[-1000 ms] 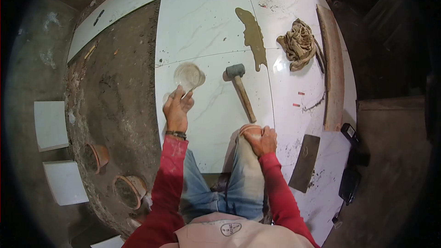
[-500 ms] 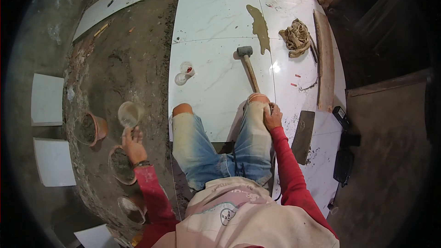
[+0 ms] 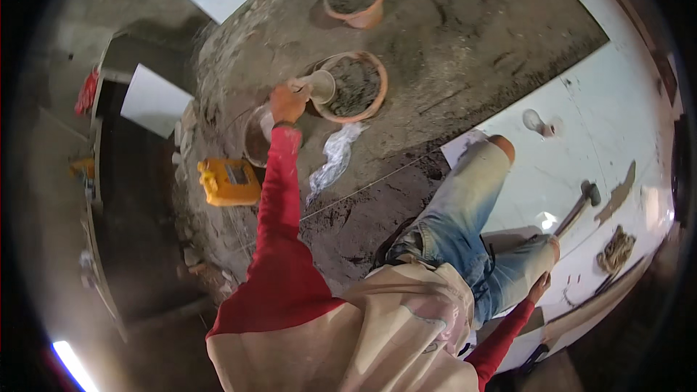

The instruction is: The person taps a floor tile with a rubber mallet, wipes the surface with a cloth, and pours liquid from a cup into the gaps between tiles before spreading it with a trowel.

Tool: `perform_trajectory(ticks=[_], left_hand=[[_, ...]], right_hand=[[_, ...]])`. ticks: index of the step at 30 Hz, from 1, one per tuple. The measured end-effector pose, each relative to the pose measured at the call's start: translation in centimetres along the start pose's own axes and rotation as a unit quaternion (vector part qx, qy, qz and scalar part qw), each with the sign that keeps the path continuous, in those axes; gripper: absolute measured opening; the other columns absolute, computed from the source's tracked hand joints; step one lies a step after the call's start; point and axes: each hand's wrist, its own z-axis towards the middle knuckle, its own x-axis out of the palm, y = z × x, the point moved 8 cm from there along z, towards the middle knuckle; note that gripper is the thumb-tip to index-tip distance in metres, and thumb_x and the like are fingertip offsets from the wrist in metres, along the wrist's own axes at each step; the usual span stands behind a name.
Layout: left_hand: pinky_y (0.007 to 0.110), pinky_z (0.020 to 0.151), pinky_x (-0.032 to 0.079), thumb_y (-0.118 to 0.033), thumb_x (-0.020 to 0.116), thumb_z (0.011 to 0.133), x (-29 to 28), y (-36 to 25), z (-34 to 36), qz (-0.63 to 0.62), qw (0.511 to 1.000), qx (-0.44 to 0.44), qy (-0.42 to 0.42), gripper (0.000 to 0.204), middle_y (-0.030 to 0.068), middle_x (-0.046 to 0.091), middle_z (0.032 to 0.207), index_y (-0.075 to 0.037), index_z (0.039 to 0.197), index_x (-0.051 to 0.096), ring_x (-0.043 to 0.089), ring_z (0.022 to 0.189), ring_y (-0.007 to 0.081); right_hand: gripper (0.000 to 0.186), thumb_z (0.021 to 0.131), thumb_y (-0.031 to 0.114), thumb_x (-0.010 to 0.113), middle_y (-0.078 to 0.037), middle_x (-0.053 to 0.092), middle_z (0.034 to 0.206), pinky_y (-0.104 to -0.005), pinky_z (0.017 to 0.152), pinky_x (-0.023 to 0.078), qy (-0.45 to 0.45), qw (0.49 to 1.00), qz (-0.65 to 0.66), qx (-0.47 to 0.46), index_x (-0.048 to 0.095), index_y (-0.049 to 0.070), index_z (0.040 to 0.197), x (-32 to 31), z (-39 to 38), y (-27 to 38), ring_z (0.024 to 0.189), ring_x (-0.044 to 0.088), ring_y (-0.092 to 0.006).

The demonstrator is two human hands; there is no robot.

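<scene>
My left hand (image 3: 288, 104) is closed on a pale, translucent plastic cup (image 3: 321, 87). The cup is tilted at the near-left rim of a terracotta-coloured bucket (image 3: 384, 94) holding grey, lumpy mortar (image 3: 354, 86). Whether anything is inside the cup cannot be made out. Another bucket (image 3: 255, 147) stands just below my left hand, partly covered by hand and sleeve. My right hand (image 3: 539, 287) lies on my right leg near the knee, fingers stretched out and holding nothing.
Beyond is another mortar bucket (image 3: 370, 16). A yellow jerrycan (image 3: 236, 183) and crumpled plastic (image 3: 335, 160) lie nearby. A taut string crosses the bare bed. On white tiles (image 3: 559, 116) at right are a mallet (image 3: 577, 207), a clear cup (image 3: 534, 122) and a rag (image 3: 616, 250).
My view and body have turned left. The cup in my left hand has moved from over the bare bed to the mortar bucket. My right hand still rests on my leg.
</scene>
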Motion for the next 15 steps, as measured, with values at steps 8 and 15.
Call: perform_trajectory(ticks=[8, 15], left_hand=[[0.046, 0.074, 0.055, -0.04, 0.077, 0.08, -4.8, 11.6, -1.5, 0.283, 0.938, -0.044, -0.196, 0.035, 0.0167, 0.073, 0.083, -0.01, 0.096, 0.074, 0.072, 0.083, 0.0371], [0.045, 0.08, 0.057, -0.044, 0.076, 0.075, -2.3, 25.6, -5.6, 0.212, 0.949, -0.233, 0.003, 0.038, 0.0145, 0.074, 0.101, -0.014, 0.098, 0.075, 0.071, 0.093, 0.0347]], right_hand=[[0.061, 0.103, 0.045, 0.052, -0.02, 0.057, 0.131, -0.036, 0.098, 0.048, -0.021, 0.99, -0.122, -0.063, 0.048, -0.007, 0.137, -4.5, 4.1, 0.8, 0.114, 0.058, -0.026], [0.059, 0.103, 0.043, 0.052, -0.019, 0.058, 0.129, -0.0354, 0.096, 0.049, 0.019, 0.994, -0.103, -0.039, 0.049, -0.006, 0.136, -2.3, 4.0, 3.7, 0.111, 0.059, -0.0252]])
